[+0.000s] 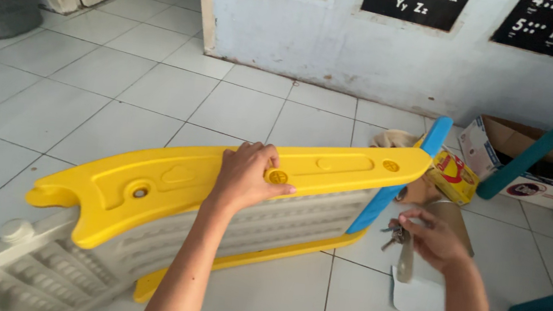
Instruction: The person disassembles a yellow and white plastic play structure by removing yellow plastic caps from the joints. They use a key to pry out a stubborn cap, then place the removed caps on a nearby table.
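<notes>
My right hand point(436, 240) hides most of the keys point(393, 234); the white ribbed panel point(16, 271) runs off the frame's bottom edge.

White tiled floor point(87, 97) carries it all. A yellow plastic slide piece point(217, 176) rests on edge at centre, a pale ribbed panel point(31, 266) lying at seven o'clock. At two o'clock sit a small yellow box point(453, 176) and an open cardboard box point(536, 163); a white sheet point(420, 300) lies at four.

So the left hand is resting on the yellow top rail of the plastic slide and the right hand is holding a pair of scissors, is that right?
Not quite. The left hand is on the yellow rail, but the right hand holds a bunch of keys, not scissors. The head view shows this.
</notes>
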